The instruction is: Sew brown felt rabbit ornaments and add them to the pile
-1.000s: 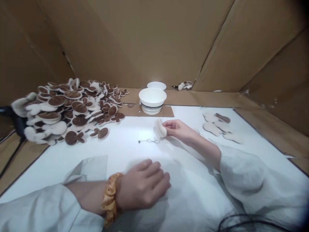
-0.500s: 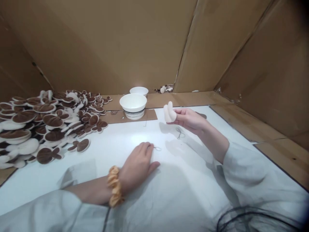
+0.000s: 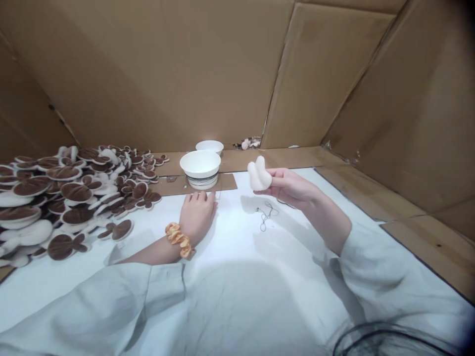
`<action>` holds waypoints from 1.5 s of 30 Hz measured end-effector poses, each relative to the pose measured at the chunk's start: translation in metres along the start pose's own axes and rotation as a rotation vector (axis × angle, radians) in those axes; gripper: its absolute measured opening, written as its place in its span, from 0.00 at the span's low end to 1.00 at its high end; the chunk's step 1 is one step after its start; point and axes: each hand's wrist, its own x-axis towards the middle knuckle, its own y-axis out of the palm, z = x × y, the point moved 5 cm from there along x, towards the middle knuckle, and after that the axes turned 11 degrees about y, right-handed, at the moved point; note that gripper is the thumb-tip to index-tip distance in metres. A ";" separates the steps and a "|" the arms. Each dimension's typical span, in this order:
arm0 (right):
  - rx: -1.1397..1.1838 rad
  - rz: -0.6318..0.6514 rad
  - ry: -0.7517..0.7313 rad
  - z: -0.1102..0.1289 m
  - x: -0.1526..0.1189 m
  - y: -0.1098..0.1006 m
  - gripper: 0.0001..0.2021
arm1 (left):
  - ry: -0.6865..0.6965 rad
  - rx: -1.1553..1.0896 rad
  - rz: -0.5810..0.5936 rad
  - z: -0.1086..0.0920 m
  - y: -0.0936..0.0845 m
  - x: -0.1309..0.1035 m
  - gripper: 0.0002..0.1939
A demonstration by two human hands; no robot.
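My right hand is raised over the white table and pinches a small white plush rabbit head with two rounded ears, its pale side facing me. Under it on the table lies a loose tangle of thin dark thread. My left hand, with an orange scrunchie at the wrist, is palm down just in front of a white bowl with black bands. Its fingers point forward, slightly apart, and nothing shows in them. A thin strand hangs by the bowl's right side, close to those fingertips.
A large heap of brown-and-white plush rabbit heads fills the left side. A second white bowl stands behind the first. Small scraps lie at the back against the cardboard wall. Cardboard strips border the table's right edge.
My left hand has moved forward and left, from the middle of the table toward the bowl. The right hand still holds the plush rabbit head up. The view has tilted slightly.
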 end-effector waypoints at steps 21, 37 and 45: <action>-0.134 -0.079 0.015 -0.008 0.000 0.013 0.08 | -0.123 -0.106 0.102 0.018 0.009 0.001 0.14; -0.282 -0.003 0.144 -0.031 0.020 0.042 0.02 | -0.173 -0.532 -0.040 0.018 0.005 -0.025 0.08; -0.749 -0.042 0.009 -0.042 0.060 0.064 0.09 | -0.182 -0.541 -0.037 0.022 0.008 -0.031 0.11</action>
